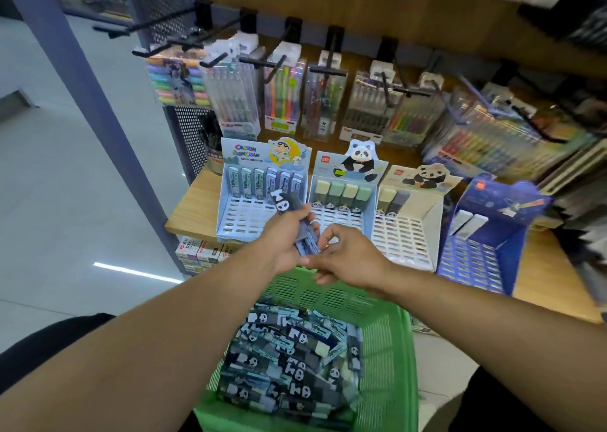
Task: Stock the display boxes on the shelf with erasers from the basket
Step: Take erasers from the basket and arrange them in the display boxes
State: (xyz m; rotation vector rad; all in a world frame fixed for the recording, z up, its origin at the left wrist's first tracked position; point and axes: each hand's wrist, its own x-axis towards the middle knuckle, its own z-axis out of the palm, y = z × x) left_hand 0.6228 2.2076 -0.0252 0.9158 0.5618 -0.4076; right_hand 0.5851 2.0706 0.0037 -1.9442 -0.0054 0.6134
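A green plastic basket [391, 349] in front of me holds several panda-sleeved erasers [285, 366]. My left hand [285, 241] grips a bunch of erasers [292, 208] above the basket's far rim. My right hand [348, 254] pinches the lower end of that bunch with thumb and forefinger. On the wooden shelf [193, 205] stand several display boxes: a light blue cartoon box [249, 214] with a back row of erasers, a panda box [341, 201] with a row of pale erasers, a second panda box [410, 228] with two erasers, and a dark blue box [486, 234] with two white ones.
Packs of pens and highlighters [285, 103] hang on black hooks above the boxes. A perforated metal panel [190, 136] and a grey post [88, 86] stand left of the shelf. Small boxes [200, 251] sit on the shelf below. Stacked goods crowd the right side.
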